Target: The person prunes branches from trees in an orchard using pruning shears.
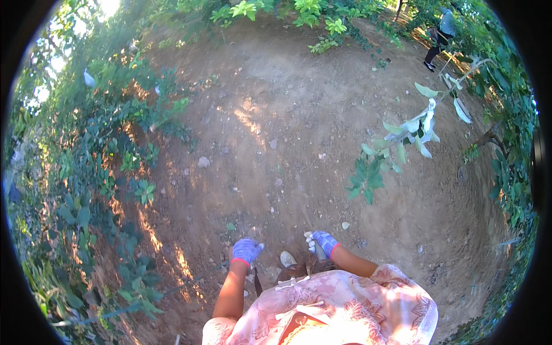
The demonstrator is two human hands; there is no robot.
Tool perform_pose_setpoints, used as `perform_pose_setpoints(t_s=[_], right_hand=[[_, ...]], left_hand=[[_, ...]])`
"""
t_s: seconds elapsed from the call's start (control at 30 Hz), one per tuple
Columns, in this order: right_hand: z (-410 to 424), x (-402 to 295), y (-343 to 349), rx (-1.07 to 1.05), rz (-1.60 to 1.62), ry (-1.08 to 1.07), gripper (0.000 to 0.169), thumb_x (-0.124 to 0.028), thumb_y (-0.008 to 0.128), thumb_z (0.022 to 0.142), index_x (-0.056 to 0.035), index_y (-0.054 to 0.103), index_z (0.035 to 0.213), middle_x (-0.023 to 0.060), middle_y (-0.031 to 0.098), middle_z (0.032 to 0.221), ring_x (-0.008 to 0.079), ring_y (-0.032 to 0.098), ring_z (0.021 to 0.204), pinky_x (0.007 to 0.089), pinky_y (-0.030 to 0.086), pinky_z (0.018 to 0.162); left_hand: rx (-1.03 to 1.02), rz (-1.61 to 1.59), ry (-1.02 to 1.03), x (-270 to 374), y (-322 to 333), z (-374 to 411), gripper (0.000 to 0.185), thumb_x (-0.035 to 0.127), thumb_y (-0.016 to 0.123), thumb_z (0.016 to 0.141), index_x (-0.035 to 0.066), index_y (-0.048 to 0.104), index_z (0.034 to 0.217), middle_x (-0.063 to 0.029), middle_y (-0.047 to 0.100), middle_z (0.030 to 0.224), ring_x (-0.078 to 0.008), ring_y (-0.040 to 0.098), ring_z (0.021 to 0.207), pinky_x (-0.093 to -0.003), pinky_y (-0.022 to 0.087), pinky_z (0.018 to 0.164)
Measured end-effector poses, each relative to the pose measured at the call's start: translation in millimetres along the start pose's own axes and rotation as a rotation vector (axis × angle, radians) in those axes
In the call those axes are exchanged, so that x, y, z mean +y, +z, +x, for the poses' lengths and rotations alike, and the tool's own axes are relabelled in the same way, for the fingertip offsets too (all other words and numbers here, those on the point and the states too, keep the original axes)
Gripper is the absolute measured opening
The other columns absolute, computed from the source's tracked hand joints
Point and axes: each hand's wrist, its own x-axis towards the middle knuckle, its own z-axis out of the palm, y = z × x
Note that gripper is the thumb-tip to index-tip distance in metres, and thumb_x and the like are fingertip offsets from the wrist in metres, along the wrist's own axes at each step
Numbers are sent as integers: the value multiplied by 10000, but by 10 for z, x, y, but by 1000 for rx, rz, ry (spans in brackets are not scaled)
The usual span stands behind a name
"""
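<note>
My left hand (247, 250), in a purple-blue knit glove with a pink cuff, hangs low in front of my body with its back to the camera. Its fingers curl downward out of sight, so whatever they may hold is hidden. A dark narrow strip (257, 281) hangs just below it. My right hand (322, 243) wears a matching glove with whitish fingertips. Those fingers are bent, and I cannot tell whether anything is inside them. Between the hands a pale shoe (287, 258) shows on the bare soil (293, 189).
Leafy shrubs (86, 211) line the left side. On the right, a branch with pale leaves (414, 125) reaches over the soil path. Small stones (204, 162) lie scattered. Another person (440, 36) is at the far right, among greenery.
</note>
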Motion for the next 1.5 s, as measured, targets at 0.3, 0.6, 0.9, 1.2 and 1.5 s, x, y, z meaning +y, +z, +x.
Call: perform_pose_setpoints(t_s=[0.3, 0.6, 0.9, 1.2, 1.5], right_hand=[[901, -941, 156, 103, 353, -58, 155, -134, 394, 817, -31, 506, 849, 45, 506, 615, 136, 462, 452, 280, 418, 406], [2307, -2326, 530, 42, 277, -166, 170, -192, 397, 817, -70, 495, 749, 14, 480, 588, 152, 453, 453, 291, 403, 422], [3072, -3824, 1016, 29, 626, -52, 142, -140, 412, 806, -39, 499, 853, 31, 496, 592, 128, 438, 418, 276, 401, 381], [4103, -4823, 1610, 138, 813, -164, 118, -142, 423, 799, -44, 480, 834, 34, 484, 600, 139, 454, 461, 274, 397, 398], [4420, -5529, 2259, 203, 1006, -294, 150, -142, 381, 823, -26, 474, 845, 42, 496, 593, 147, 455, 435, 306, 416, 395]], left_hand=[[52, -149, -58, -443, -887, 1208, 269, 324, 518, 733, 126, 592, 899, -136, 584, 853, -303, 543, 822, -392, 432, 730], [124, -109, 11, -868, -1753, 3083, 310, 366, 506, 744, 84, 611, 822, -153, 584, 822, -309, 553, 797, -368, 435, 717], [297, -276, -53, -990, -2913, 4416, 311, 286, 531, 730, 61, 563, 942, -179, 548, 956, -331, 522, 862, -383, 403, 787], [1136, -180, 335, -794, -6258, 6541, 890, 351, 681, 607, 8, 191, 1268, -189, 191, 1303, -305, 175, 1216, -379, 147, 1003], [1150, 46, 904, 70, -7943, 7963, 598, 144, 677, 603, 105, 435, 1148, -174, 271, 1263, -320, 252, 1173, -387, 226, 969]])
